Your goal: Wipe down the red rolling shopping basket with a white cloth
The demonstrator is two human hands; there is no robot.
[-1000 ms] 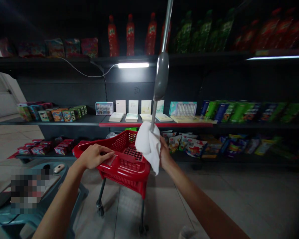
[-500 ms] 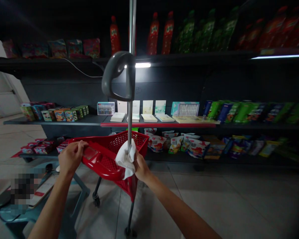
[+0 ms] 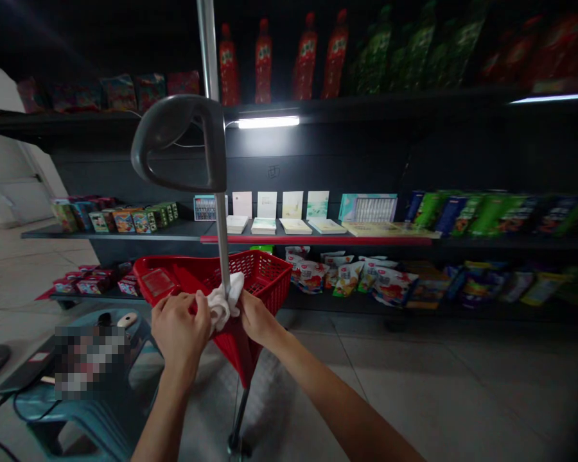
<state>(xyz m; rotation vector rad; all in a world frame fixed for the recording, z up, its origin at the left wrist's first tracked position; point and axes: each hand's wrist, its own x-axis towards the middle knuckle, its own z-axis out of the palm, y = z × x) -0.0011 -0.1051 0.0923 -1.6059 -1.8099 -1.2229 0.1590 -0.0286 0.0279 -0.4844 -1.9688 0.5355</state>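
Note:
A white cloth (image 3: 232, 296) is bunched around the lower part of a metal pole (image 3: 221, 240), which rises from a red shopping cart (image 3: 274, 282). My right hand (image 3: 260, 319) is closed on the cloth at the pole's right side. On the left side, my left hand (image 3: 182, 324) has its fingers curled at the cloth's other end, above the cart's near rim; its fingertips are partly hidden. Higher on the pole sits a grey loop-shaped handle (image 3: 216, 147), tilted slightly with the pole.
Behind the cart, a dark shelf unit (image 3: 318, 144) carries red bottles (image 3: 228, 67), books (image 3: 296, 226), small boxes (image 3: 124, 221) and snack bags (image 3: 313, 276). At lower left stands a blue-green stool (image 3: 84, 410) with a phone-like white item (image 3: 127, 319) and cables on it.
My left hand has left the cart's red handle and moved right to the cloth. The pole and its grey handle now appear farther left and more tilted; the view has shifted slightly.

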